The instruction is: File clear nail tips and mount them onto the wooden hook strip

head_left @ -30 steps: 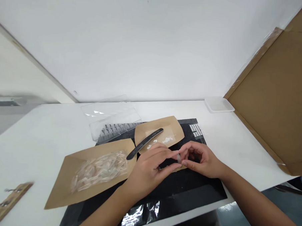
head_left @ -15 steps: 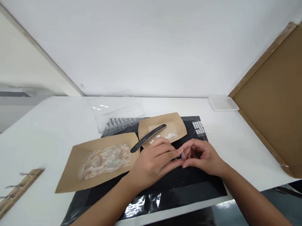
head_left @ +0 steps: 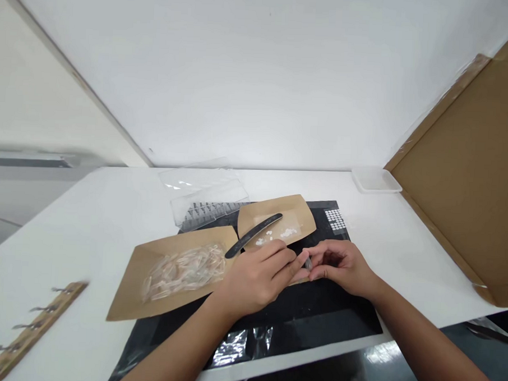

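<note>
White bench, black mat: clear nail tips heaped in one kraft tray, few white bits in the other. My right hand pinches a clear piece; my left hand narrows beside it, contact unclear.

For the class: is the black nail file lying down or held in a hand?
Lying down: the black nail file rests flat on the smaller kraft paper tray; left hand and right hand aren't gripping it.

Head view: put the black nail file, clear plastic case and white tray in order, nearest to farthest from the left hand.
From the left hand:
1. black nail file, just ahead of it
2. clear plastic case, farther ahead, to its left
3. white tray, far right, at the table's back edge
</note>
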### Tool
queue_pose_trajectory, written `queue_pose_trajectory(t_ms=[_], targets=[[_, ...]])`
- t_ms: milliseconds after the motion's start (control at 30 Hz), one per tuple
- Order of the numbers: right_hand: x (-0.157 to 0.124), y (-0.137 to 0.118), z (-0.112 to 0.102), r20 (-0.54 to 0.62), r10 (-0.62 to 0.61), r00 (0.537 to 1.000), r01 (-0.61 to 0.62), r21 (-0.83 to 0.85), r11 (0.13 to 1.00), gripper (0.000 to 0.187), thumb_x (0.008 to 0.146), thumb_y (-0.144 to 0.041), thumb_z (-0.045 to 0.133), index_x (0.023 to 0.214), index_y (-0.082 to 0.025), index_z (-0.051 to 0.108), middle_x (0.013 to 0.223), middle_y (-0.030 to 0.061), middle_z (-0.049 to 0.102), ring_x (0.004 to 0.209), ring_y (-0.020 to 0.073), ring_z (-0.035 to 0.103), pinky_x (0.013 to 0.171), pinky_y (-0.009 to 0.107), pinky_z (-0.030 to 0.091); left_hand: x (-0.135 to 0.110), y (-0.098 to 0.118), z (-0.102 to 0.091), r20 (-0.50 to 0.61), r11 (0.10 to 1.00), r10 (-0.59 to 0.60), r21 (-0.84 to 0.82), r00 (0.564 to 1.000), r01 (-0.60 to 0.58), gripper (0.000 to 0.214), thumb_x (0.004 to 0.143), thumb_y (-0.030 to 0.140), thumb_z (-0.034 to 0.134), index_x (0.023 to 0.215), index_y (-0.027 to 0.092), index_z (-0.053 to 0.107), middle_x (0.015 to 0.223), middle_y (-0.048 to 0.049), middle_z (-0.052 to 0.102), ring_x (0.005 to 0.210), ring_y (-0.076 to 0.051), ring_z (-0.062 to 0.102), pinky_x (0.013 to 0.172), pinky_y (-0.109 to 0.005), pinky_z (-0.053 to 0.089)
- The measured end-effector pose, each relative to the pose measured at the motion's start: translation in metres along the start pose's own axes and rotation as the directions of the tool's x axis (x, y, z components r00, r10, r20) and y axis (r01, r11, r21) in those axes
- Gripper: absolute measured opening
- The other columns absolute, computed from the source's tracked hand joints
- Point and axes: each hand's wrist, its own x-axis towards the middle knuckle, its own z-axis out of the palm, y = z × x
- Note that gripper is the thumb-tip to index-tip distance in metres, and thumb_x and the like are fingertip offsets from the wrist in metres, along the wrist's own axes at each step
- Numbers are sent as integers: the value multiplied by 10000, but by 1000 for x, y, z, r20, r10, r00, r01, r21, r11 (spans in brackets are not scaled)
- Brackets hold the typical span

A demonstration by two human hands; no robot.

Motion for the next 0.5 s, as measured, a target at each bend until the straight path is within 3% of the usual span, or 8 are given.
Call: queue_pose_trajectory(t_ms=[300,500], targets=[[-2,-4,-10,65,-36,997,46,-156,987,306,844,-293,910,1131,-269,806,840,-11,771,714,129,690,663,260,556,5,7,-3,-27,999,-15,49,1000,16,192,1047,249,676,1190,123,650,823,-22,736,679,-150,675,581,-284,518],[-3,-6,-12,51,-31,998,38,-125,992,281,825,-277,925,1080,-258,809,823,-14,765,709,132,687,661,262,557,4,11,-2,19,994,-12,113,1000,9,165,1067,248,641,1164,118,669,809,-9,731,617,-131,653,530,-291,466]])
